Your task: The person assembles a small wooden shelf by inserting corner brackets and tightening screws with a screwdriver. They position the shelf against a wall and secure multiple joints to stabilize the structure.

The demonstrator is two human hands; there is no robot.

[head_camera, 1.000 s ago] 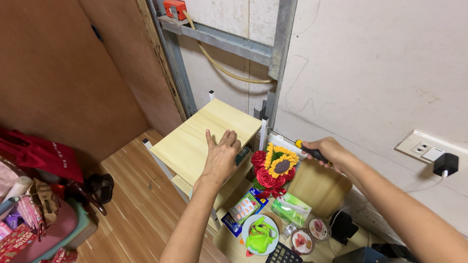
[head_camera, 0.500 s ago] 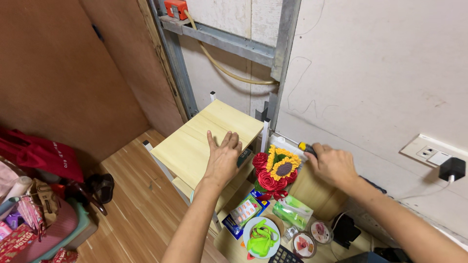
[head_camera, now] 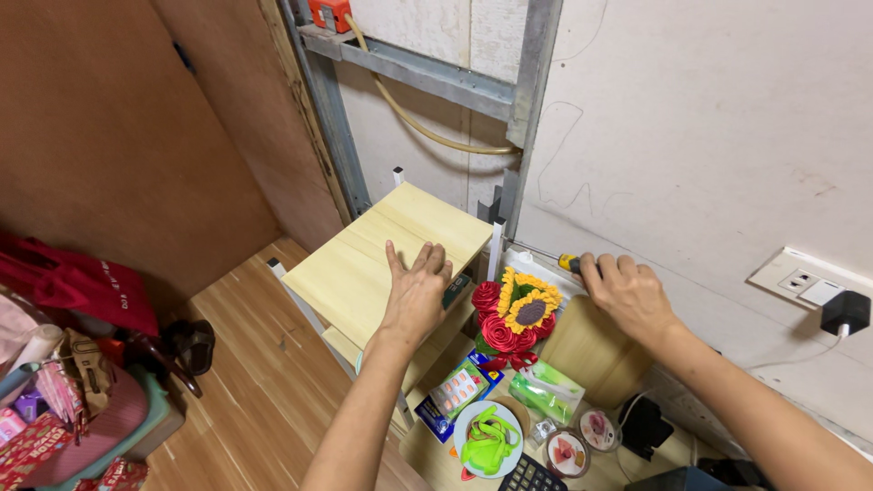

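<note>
Nearest the camera, a low table (head_camera: 436, 455) is crowded with a plate (head_camera: 486, 443) of green cord, a packet of tablets (head_camera: 452, 393), small tins and a green pouch (head_camera: 546, 391); an elbow dropping here could sweep them onto the wooden floor (head_camera: 264, 382). Just beyond stands a bunch of red and yellow flowers (head_camera: 512, 314), between the two arms, easy to knock over.

The left hand (head_camera: 416, 295) lies flat, fingers spread, on the top of a pale wooden shelf (head_camera: 391, 250) near its right edge. If it presses hard there, the shelf on its thin white legs could tip toward the flowers.

The right hand (head_camera: 627, 291) is closed around a screwdriver (head_camera: 568, 264), whose yellow handle end shows close to the wall; a slip could gouge the plaster.

Open room lies to the left over the floor; the metal frame (head_camera: 523, 109) and wall close off the far side.
</note>
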